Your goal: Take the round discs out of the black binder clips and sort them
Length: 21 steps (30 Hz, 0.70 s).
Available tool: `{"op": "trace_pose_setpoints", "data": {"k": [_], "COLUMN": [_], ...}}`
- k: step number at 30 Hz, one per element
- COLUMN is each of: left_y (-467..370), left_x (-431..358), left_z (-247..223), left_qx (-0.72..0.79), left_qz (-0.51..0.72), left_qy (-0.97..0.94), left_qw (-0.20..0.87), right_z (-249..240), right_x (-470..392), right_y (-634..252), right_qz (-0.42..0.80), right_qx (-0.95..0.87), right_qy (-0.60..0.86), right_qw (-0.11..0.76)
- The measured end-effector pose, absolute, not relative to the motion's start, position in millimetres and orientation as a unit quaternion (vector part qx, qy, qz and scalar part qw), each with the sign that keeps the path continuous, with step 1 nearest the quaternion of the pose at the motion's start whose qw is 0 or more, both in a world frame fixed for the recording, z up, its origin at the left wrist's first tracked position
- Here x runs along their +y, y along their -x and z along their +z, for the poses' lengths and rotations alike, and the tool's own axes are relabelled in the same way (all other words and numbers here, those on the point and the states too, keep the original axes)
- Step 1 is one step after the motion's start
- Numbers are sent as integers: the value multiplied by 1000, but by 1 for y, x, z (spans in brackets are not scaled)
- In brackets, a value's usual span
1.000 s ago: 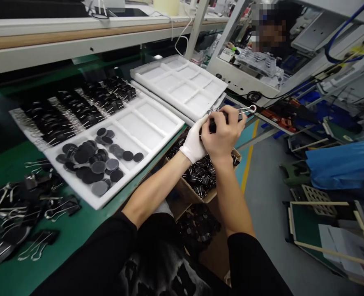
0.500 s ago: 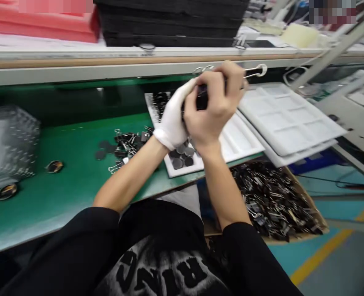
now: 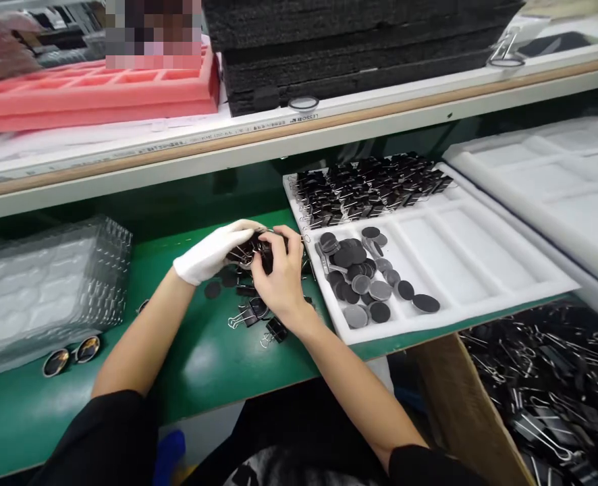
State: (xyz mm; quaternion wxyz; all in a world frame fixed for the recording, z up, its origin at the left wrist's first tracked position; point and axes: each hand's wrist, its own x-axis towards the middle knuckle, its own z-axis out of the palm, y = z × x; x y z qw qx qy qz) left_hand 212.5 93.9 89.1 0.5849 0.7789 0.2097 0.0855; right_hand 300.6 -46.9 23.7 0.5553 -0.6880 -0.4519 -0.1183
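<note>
My left hand (image 3: 215, 251), in a white glove, curves round the far left side of a bunch of black binder clips (image 3: 243, 253). My bare right hand (image 3: 283, 277) has its fingers bent over the same bunch from the right. Fingers hide part of the clips, so how many each hand grips is unclear. Below them on the green bench lie loose binder clips (image 3: 251, 312) with wire handles. Right beside my right hand, a white tray (image 3: 461, 317) holds rows of binder clips (image 3: 370, 185) at its far side and round dark discs (image 3: 349, 253) in its near left part.
Stacked clear plastic trays (image 3: 50, 283) stand at the left, with two round gold-rimmed pieces (image 3: 71, 358) before them. A shelf edge (image 3: 228, 152) crosses above the bench, carrying pink foam (image 3: 101, 101) and black foam (image 3: 360, 61). A cardboard box (image 3: 451, 405) of binder clips sits lower right.
Both hands have come down and left, from raised above the white tray to the clips on the green bench. The view has turned, showing more of the tray and discs.
</note>
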Motion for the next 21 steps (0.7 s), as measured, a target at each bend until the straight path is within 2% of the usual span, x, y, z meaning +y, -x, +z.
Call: {"op": "trace_pose_setpoints", "data": {"k": [3, 6, 14, 18, 21], "left_y": [-206, -205, -194, -202, -214], "left_x": [99, 100, 97, 91, 84], "left_z": [104, 110, 113, 116, 111], "left_qx": [169, 156, 155, 185, 226], "left_qz": [13, -40, -84, -40, 11], "left_qy": [-889, -931, -956, -960, -965], "left_qw": [425, 327, 235, 205, 130], "right_z": [28, 31, 23, 25, 35], "right_x": [-63, -78, -107, -108, -104], "right_y": [-299, -295, -295, -306, -316], "right_qz": [-98, -87, -78, -92, -106], "right_qx": [-468, -488, -510, -484, -468], "right_qy": [705, 722, 761, 782, 800], "right_qw": [524, 482, 394, 383, 361]}}
